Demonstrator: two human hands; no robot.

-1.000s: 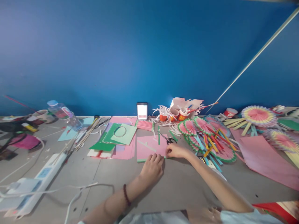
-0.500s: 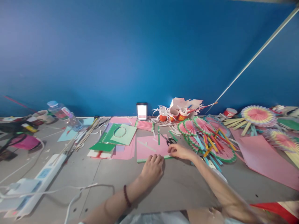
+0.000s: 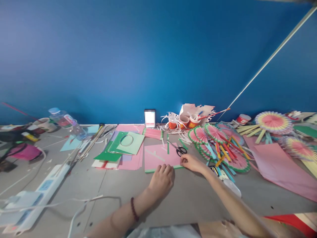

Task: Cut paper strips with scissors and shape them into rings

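Note:
A pink sheet of paper [image 3: 158, 162] lies in front of me, with a narrow green strip [image 3: 150, 171] along its near edge. My left hand [image 3: 162, 178], with a dark bead bracelet at the wrist, has its bent fingers close together on that near edge. At the sheet's right near corner, my right hand [image 3: 194, 163] is closed in a pinch at the green edge; its fingertips are partly hidden. Black-handled scissors [image 3: 181, 151] lie just beyond the right hand. Loose pale strips [image 3: 158, 156] and an upright-lying green strip [image 3: 168, 148] rest on the sheet.
Stacked green and pink papers [image 3: 116, 145] lie left, with a bottle [image 3: 66, 120] and power strip [image 3: 44, 188] farther over. Pleated paper fans [image 3: 218, 135] crowd the right, near a white mouse-like object [image 3: 232, 187]. Red cups [image 3: 193, 122] and a phone [image 3: 150, 119] stand along the blue wall.
My right hand has slid slightly to the right along the green edge, to the corner of the pink sheet. My left hand stays in place.

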